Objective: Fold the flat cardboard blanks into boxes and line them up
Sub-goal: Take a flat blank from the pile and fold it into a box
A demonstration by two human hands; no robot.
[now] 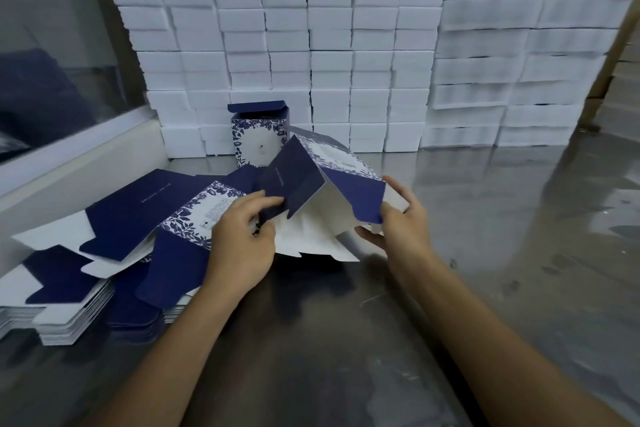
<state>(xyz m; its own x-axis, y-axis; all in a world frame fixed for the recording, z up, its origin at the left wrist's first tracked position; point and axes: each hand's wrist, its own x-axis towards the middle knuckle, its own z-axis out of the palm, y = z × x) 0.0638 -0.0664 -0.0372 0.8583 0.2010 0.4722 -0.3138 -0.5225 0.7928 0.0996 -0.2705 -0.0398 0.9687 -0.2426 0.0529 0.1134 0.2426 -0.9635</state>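
Observation:
A half-opened navy and white floral blank is held up over the metal table, its open bottom facing me with white flaps spread. My left hand pinches its navy left flap. My right hand grips the right corner flap. A stack of flat blanks lies fanned out at the left. One folded box stands upright behind, its navy lid open.
A wall of white foam blocks rises at the back, with taller piles of white trays on the right. A white ledge and a window border the left side. Brown cartons show behind.

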